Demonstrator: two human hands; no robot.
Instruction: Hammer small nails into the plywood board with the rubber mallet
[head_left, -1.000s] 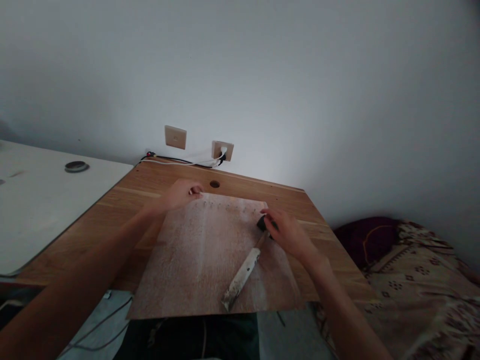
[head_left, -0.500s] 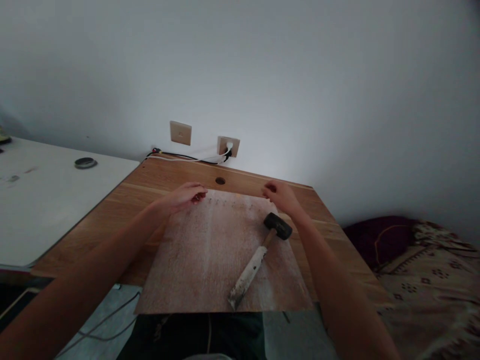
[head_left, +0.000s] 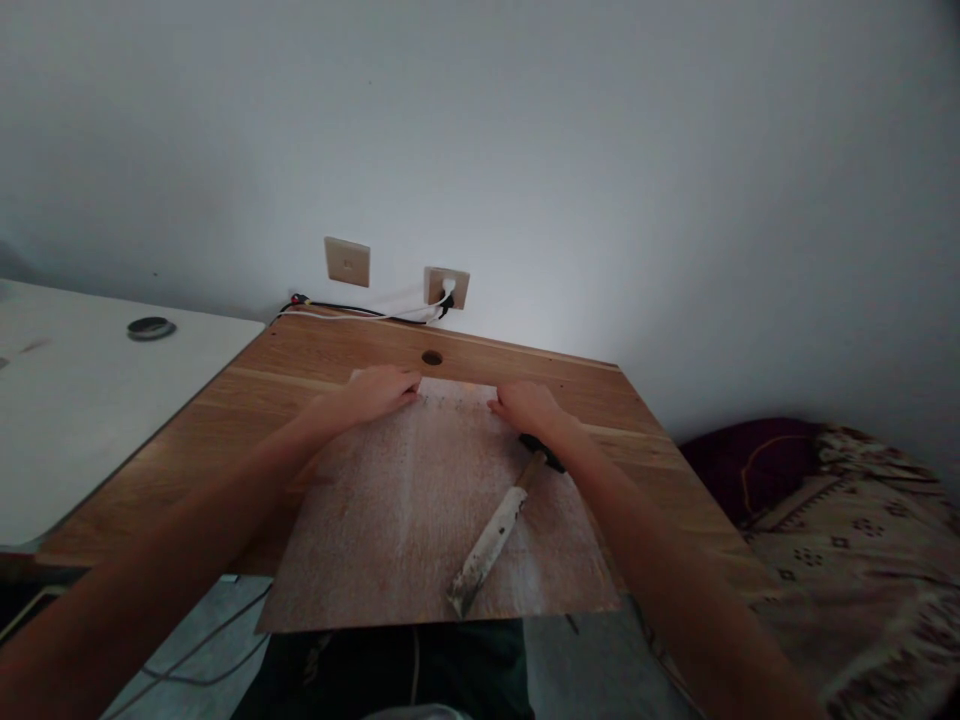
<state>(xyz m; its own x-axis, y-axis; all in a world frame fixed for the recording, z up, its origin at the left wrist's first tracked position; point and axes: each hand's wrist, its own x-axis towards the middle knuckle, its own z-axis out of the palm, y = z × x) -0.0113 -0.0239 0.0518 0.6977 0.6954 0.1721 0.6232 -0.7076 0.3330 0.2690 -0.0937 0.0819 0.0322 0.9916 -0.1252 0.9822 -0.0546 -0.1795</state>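
A thin reddish-brown board [head_left: 420,500] lies on the wooden desk [head_left: 300,350] and overhangs its near edge. My left hand [head_left: 379,390] rests on the board's far left part, fingers curled together against the surface. My right hand [head_left: 529,405] rests on the far edge right of centre, fingers bent down onto the board. Whether either pinches anything is hidden. A hammer [head_left: 495,530] with a black head and a pale stained handle lies on the board's right half, its head partly covered by my right wrist.
A white table [head_left: 82,400] adjoins the desk on the left, with a small round dark disc [head_left: 151,328] on it. Wall sockets [head_left: 446,287] and cables sit behind the desk. A patterned cloth [head_left: 847,540] lies at the right. Cables hang below the desk.
My right hand left the hammer's head, went to the board's far right corner, then slid left along the far edge. My left hand stayed near the far left part. The hammer lies still.
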